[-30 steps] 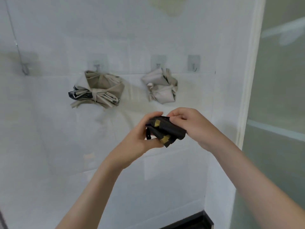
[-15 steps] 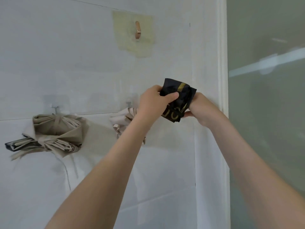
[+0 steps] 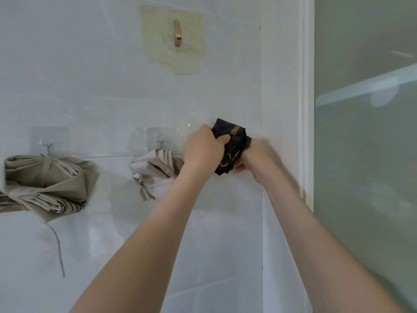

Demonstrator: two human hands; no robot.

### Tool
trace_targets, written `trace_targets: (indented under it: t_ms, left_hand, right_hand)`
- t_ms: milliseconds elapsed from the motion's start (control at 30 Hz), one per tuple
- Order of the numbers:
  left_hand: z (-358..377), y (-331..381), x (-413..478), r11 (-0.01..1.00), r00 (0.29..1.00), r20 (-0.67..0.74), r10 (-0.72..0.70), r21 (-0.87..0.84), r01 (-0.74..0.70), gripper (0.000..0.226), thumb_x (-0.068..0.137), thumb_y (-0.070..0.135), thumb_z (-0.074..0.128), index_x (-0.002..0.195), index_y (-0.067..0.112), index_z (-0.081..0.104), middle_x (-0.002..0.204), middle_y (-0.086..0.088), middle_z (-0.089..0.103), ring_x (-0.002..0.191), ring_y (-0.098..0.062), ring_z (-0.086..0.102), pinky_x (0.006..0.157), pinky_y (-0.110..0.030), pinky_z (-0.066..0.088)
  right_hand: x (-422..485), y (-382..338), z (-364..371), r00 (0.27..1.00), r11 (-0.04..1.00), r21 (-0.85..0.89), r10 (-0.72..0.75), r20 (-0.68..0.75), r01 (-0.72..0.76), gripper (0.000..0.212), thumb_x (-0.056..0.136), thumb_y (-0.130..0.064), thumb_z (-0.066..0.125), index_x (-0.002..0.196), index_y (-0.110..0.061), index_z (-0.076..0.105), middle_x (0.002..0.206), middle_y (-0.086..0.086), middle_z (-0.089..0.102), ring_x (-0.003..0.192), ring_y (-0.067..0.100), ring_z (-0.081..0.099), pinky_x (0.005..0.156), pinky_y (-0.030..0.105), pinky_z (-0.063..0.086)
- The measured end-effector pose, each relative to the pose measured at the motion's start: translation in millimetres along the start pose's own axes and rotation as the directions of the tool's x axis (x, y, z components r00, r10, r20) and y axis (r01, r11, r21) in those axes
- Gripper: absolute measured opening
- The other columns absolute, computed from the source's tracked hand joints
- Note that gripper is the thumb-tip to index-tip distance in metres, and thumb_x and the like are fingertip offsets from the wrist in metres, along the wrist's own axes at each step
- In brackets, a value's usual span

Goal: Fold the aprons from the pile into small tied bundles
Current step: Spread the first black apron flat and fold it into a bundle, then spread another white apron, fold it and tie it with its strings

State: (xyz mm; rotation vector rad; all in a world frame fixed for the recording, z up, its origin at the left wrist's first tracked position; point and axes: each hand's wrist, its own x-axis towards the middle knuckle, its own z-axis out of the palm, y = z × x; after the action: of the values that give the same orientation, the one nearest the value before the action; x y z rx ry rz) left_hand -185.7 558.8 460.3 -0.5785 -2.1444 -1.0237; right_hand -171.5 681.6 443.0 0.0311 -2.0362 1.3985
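Both left hand (image 3: 203,150) and right hand (image 3: 257,160) still on black bundle (image 3: 239,141)

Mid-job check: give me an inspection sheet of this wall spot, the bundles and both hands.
Surface: white tiled wall; no table in view.
Job's things: black bundle held up between both hands; left beige bundle and middle beige bundle hang from clear hooks.
Clutter: nothing seen.
Hands: left hand grips the black bundle; right hand, blurred, curls under it.
Cables: nothing seen; a thin string dangles from the left beige bundle.
Surroundings: bare copper hook higher up; frosted glass panel at right.
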Motion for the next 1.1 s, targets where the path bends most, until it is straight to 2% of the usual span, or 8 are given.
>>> trace_targets:
  t_ms: [100, 300, 400, 467, 633, 833, 967, 1100]
  left_hand:
    - [5.7, 2.9, -17.5, 0.944, 0.985, -0.109, 0.137, 0.317, -0.096, 0.041, 0.100, 0.042, 0.042, 0.109, 0.003, 0.052, 0.106, -0.012, 0.060, 0.095, -0.028, 0.047, 0.084, -0.031, 0.032]
    - [18.1, -4.0, -49.3, 0.949, 0.983, -0.141, 0.120, 0.307, -0.072, 0.037, 0.098, 0.038, 0.047, 0.115, 0.006, 0.042, 0.110, -0.010, 0.056, 0.101, -0.027, 0.056, 0.066, -0.029, 0.033]
    - [19.5, -8.3, -60.9, 0.948, 0.971, -0.181, 0.155, 0.305, -0.094, 0.036, 0.097, 0.031, 0.051, 0.119, 0.004, 0.041, 0.110, -0.010, 0.055, 0.101, -0.025, 0.055, 0.066, -0.028, 0.038]
    - [18.6, -12.6, -66.3, 0.941, 0.933, -0.268, 0.238, 0.302, -0.154, 0.038, 0.088, 0.022, 0.063, 0.115, -0.001, 0.049, 0.102, -0.014, 0.058, 0.091, -0.028, 0.059, 0.066, -0.030, 0.046]
    - [20.2, -30.6, -92.4, 0.874, 0.797, -0.376, 0.473, 0.312, -0.372, 0.028, 0.085, 0.012, 0.054, 0.107, -0.004, 0.059, 0.102, -0.016, 0.062, 0.084, -0.029, 0.061, 0.072, -0.034, 0.051]
    - [6.1, -68.9, -170.2, 0.844, 0.823, -0.217, 0.525, 0.256, -0.471, 0.026, 0.090, 0.009, 0.042, 0.100, -0.002, 0.063, 0.097, -0.014, 0.066, 0.078, -0.027, 0.064, 0.065, -0.030, 0.051]
    - [-18.3, -128.1, -247.5, 0.940, 0.951, -0.069, 0.300, 0.193, -0.283, 0.029, 0.091, 0.015, 0.039, 0.106, 0.003, 0.062, 0.098, -0.008, 0.066, 0.079, -0.025, 0.065, 0.058, -0.026, 0.046]
    - [-62.8, -199.7, -329.6, 0.975, 0.992, 0.107, -0.066, 0.218, 0.041, 0.022, 0.097, 0.016, 0.046, 0.116, 0.009, 0.055, 0.111, -0.002, 0.062, 0.089, -0.020, 0.063, 0.066, -0.032, 0.051]
  right_hand:
    - [-6.9, 12.5, 5.6, 1.000, 0.995, 0.097, -0.001, -0.019, 0.003, 0.021, 0.089, -0.007, 0.046, 0.088, -0.007, 0.067, 0.067, 0.006, 0.068, 0.054, 0.016, 0.062, 0.045, 0.020, 0.048]
    - [-37.3, 51.2, 25.5, 0.944, 0.917, 0.343, -0.091, -0.316, 0.203, 0.027, 0.099, -0.021, 0.039, 0.074, -0.014, 0.046, 0.073, 0.000, 0.047, 0.069, 0.013, 0.042, 0.067, 0.030, 0.037]
    - [-53.5, 46.8, 34.1, 0.875, 0.894, 0.252, -0.245, -0.418, 0.371, 0.026, 0.101, -0.019, 0.038, 0.080, -0.020, 0.052, 0.073, -0.016, 0.054, 0.070, 0.004, 0.049, 0.066, 0.021, 0.043]
    - [-57.3, 46.0, 40.5, 0.821, 0.895, 0.112, -0.339, -0.460, 0.432, 0.020, 0.097, -0.023, 0.041, 0.103, -0.018, 0.059, 0.098, -0.008, 0.063, 0.096, 0.013, 0.057, 0.084, 0.035, 0.050]
    - [-88.5, 53.8, 54.5, 0.696, 0.895, -0.148, -0.424, -0.579, 0.421, 0.037, 0.093, -0.020, 0.051, 0.128, -0.008, 0.048, 0.116, -0.007, 0.046, 0.108, 0.007, 0.040, 0.097, 0.038, 0.037]
    - [-157.2, 84.3, 84.6, 0.763, 0.861, -0.142, -0.500, -0.409, 0.488, 0.025, 0.093, -0.010, 0.054, 0.118, -0.015, 0.051, 0.104, -0.019, 0.042, 0.104, -0.002, 0.040, 0.089, 0.046, 0.044]
    - [-226.3, 121.8, 129.7, 0.851, 0.861, -0.114, -0.508, -0.133, 0.496, 0.018, 0.095, -0.011, 0.046, 0.110, -0.013, 0.056, 0.100, -0.020, 0.049, 0.098, 0.005, 0.045, 0.086, 0.044, 0.046]
    - [-284.2, 142.2, 184.8, 0.839, 0.832, -0.161, -0.487, 0.242, 0.530, 0.024, 0.094, -0.020, 0.042, 0.101, -0.009, 0.063, 0.094, -0.003, 0.063, 0.092, 0.013, 0.051, 0.078, 0.025, 0.044]
